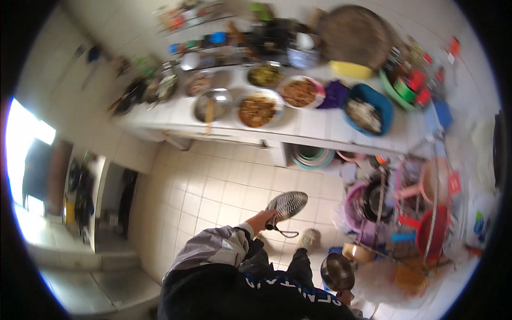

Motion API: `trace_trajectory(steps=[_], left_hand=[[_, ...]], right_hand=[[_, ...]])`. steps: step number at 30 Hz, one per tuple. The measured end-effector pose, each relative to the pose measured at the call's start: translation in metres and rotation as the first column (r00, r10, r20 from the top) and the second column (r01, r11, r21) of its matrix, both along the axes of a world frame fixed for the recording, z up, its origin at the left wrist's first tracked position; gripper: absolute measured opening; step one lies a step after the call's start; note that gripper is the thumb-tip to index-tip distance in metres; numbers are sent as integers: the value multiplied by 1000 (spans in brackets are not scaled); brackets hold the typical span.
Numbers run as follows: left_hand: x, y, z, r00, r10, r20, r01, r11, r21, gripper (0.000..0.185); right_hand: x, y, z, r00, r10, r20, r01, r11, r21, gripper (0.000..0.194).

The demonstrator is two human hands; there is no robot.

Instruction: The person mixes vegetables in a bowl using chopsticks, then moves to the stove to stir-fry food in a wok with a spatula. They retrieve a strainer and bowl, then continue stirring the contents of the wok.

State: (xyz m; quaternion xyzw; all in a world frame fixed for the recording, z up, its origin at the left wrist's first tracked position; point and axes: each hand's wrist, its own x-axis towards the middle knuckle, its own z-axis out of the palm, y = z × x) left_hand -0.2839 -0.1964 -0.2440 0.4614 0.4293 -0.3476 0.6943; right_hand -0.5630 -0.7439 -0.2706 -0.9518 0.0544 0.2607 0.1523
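My left hand (262,221) grips the short dark handle of a perforated metal skimmer (291,205), held out over the tiled floor. A cord loop hangs from the handle's end. Low on the right, my right hand (346,297) is closed at the near end of a round, shiny metal ladle or pan (338,271). Its bowl faces up; the handle is mostly hidden by my fingers. A tan pot (358,253) is just beyond that bowl. Both utensils are apart from each other.
A white counter (304,125) ahead carries bowls of food (257,110), a metal bowl with a wooden utensil (209,112), and a blue basin (370,110). Right of me, a rack holds basins, a red dipper (432,234) and a dark pan (378,198). A doorway opens left.
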Motion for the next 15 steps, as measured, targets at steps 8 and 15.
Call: trace_trajectory(steps=[8, 15], left_hand=[[-220, 203, 40, 614, 710, -345, -613, 153, -775, 25], [-374, 263, 109, 796, 595, 112, -569, 799, -196, 19]], right_hand=[[204, 280, 63, 391, -603, -695, 853, -46, 520, 9], [259, 511, 126, 591, -331, -736, 807, 256, 533, 8]])
